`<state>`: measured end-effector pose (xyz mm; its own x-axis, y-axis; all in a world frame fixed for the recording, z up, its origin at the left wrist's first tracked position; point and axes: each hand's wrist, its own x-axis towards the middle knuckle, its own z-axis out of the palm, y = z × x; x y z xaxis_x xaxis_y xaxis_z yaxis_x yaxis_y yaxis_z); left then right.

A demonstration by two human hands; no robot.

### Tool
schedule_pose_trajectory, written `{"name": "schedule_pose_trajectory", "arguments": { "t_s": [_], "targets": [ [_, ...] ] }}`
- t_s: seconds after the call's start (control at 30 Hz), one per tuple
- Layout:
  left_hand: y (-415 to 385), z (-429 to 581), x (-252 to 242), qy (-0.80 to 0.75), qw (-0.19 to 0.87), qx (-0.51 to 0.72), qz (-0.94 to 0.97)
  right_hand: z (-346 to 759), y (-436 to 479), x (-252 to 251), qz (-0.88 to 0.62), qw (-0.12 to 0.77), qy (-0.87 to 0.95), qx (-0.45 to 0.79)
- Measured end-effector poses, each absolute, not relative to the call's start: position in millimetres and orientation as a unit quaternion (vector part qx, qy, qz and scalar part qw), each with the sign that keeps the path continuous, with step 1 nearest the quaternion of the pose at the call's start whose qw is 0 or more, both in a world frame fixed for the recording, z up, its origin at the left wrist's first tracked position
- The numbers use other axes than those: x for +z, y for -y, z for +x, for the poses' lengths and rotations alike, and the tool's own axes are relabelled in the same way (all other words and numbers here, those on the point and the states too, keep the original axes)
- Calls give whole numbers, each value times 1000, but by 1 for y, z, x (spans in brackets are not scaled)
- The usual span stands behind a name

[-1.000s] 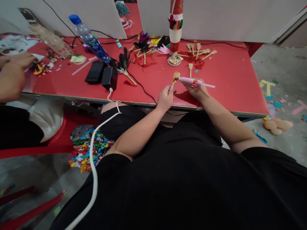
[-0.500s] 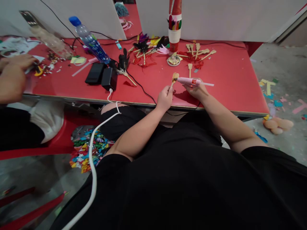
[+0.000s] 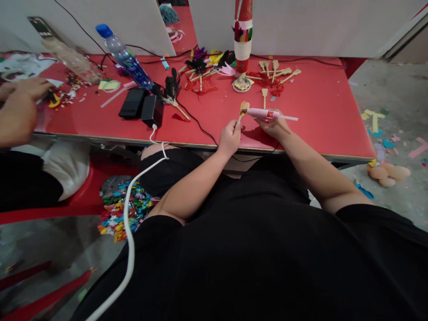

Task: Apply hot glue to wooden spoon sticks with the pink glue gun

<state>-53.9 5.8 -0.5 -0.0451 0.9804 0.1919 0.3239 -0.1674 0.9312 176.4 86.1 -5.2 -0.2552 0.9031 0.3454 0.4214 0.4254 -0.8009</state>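
Observation:
Near the front edge of the red table [image 3: 317,116], my left hand [image 3: 230,137] pinches the handle of a small wooden fork-like stick [image 3: 244,107] and holds it upright. My right hand [image 3: 274,127] is closed around a pink glue gun [image 3: 262,114] with a small red light and a clear glue stick out of its back. The gun's nozzle meets the stick's broad head, or nearly so; I cannot tell which. Just beyond lies another wooden stick [image 3: 265,97]. Farther back, several more wooden sticks [image 3: 276,67] lie over red netting.
Black-feathered sticks [image 3: 171,91], a black box [image 3: 152,110], a blue-capped bottle [image 3: 129,62] and a red cup stack [image 3: 244,49] stand or lie around. A small dish [image 3: 242,84] holds scraps. A white cable [image 3: 129,214] crosses my left side. A co-worker's hands [image 3: 25,91] work at far left.
My hands, the stick and the glue gun stay almost exactly in place. The co-worker's hands at the left have shifted slightly.

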Motion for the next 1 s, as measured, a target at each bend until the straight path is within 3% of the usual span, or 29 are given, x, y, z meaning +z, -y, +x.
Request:
{"name": "schedule_pose_trajectory", "arguments": {
  "t_s": [1.0],
  "targets": [
    [-2, -51, 5, -551, 328, 464, 611, 174, -83, -5, -463, 414, 727, 293]
  ]
}}
